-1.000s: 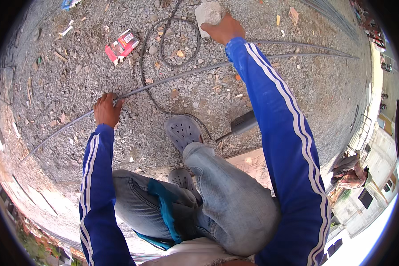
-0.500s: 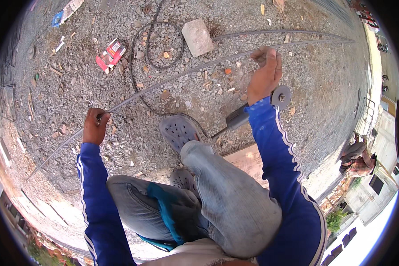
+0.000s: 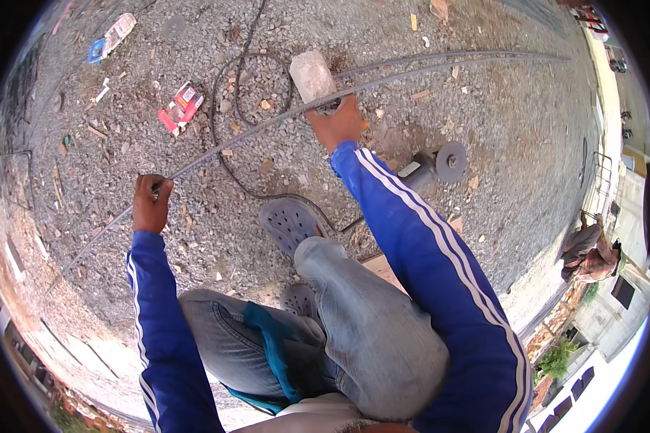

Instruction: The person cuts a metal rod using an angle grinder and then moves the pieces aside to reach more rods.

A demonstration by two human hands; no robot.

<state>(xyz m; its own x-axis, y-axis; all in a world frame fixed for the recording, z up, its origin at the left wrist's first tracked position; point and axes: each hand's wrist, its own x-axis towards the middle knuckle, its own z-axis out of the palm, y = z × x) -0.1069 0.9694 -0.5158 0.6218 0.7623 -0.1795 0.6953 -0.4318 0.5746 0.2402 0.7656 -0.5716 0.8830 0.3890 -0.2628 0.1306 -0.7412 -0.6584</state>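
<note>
A long, thin grey metal rod (image 3: pixel 245 135) runs slantwise over the gravel, from the lower left toward the far right. My left hand (image 3: pixel 152 206) is closed round it on the left, fingers curled and thumb on top. My right hand (image 3: pixel 337 126) is at the rod beside a pale concrete block (image 3: pixel 312 74), thumb and fingers bent about it; the fingertips are partly hidden. The rod passes against the block's near edge. Right of my right forearm, an angle grinder (image 3: pixel 420 170) lies on the ground with its grey disc (image 3: pixel 451 161) facing up, its rear hidden by my sleeve.
A black cable (image 3: pixel 215 123) loops over the gravel and runs past my grey clog (image 3: pixel 289 222) toward the grinder. A crushed red carton (image 3: pixel 181 108) and a wrapper (image 3: pixel 119 34) lie at the upper left. Another person (image 3: pixel 591 252) sits at the far right.
My right hand has moved left along the rod to beside the block, uncovering the grinder's head. My left hand stays on the rod. The view has shifted slightly.
</note>
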